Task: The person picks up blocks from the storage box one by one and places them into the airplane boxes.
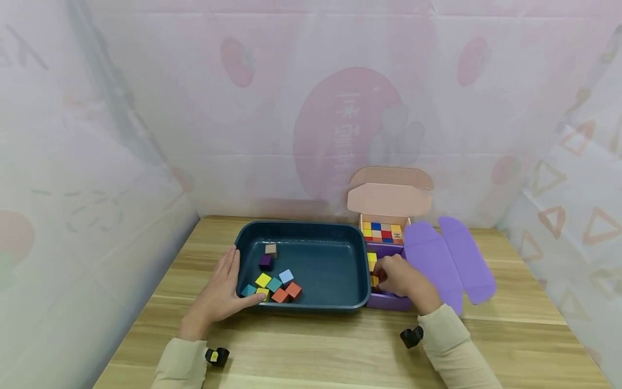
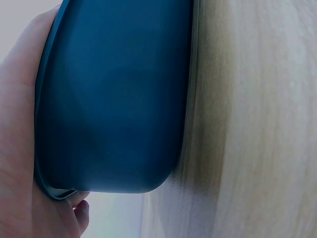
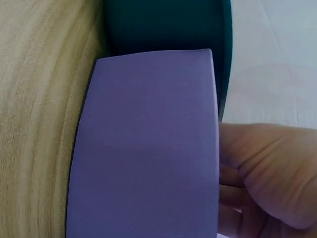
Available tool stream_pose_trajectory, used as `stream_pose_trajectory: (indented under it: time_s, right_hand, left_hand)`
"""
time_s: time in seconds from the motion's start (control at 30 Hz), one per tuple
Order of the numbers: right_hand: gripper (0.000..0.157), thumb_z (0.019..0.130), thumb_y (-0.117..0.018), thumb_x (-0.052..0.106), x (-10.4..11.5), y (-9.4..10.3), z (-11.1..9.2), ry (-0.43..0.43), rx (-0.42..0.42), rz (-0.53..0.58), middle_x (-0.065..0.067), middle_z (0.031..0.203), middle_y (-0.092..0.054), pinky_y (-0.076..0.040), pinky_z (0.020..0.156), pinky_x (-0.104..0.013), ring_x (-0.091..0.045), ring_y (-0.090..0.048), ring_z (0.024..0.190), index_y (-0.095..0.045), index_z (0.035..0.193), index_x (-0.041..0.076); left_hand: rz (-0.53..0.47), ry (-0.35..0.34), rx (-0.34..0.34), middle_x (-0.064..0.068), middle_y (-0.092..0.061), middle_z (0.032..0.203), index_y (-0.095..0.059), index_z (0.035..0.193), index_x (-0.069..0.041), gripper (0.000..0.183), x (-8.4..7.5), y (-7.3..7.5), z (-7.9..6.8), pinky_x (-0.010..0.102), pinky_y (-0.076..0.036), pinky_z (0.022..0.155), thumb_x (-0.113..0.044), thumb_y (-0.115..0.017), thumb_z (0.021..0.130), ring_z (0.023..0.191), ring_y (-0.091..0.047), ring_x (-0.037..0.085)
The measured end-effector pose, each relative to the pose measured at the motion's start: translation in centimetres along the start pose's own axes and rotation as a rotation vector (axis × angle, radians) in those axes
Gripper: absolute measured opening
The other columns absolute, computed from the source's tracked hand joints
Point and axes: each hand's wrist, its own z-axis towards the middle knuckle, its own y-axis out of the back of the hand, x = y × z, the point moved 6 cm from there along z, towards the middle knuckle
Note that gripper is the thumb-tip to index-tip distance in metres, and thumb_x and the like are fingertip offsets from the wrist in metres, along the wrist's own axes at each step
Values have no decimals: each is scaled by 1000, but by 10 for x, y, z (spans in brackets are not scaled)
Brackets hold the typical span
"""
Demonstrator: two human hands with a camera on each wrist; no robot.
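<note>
A dark teal tray [image 1: 325, 265] holds several small cubes: yellow, teal, red, light blue, a dark purple cube [image 1: 265, 262] and a wood-coloured cube [image 1: 270, 249]. My left hand [image 1: 218, 286] rests on the tray's front left corner, fingers straight along the left side and thumb over the front rim. Inside the open purple box [image 1: 389, 302], my right hand [image 1: 400, 275] reaches down with bent fingers beside an orange cube [image 1: 374, 281]. Its fingertips are hidden, so a grip cannot be made out. A yellow cube [image 1: 371, 257] lies behind that hand.
Behind the purple box stands an open pinkish box [image 1: 390, 200] filled with coloured cubes, one marked with a letter. The purple lid [image 1: 437, 265] spreads right over the wooden table [image 1: 311, 346]. Printed cloth walls [image 1: 272, 124] enclose the back and sides.
</note>
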Motion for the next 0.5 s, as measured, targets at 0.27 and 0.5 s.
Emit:
stream_pose_trajectory:
  time_s: [0.27,0.5]
  right_hand:
    - [16,85,-86,3,-3,1,3,-48,-80,-18,-9,89,-77,-66,77,-40,-16,-65,71,-79,99,3]
    - [14,85,-86,5,0,5,3,-66,-101,-42,-8,85,-74,-64,74,-38,-17,-61,68,-77,96,3]
  left_hand:
    - [2,-5,0,22,-3,178,-11,167,5,135,0,2,0,70,-20,128,-79,-71,81,164,-10,46]
    - [-8,4,5,22,-3,178,-11,167,4,135,-1,2,0,70,-18,129,-80,-70,81,164,-10,46]
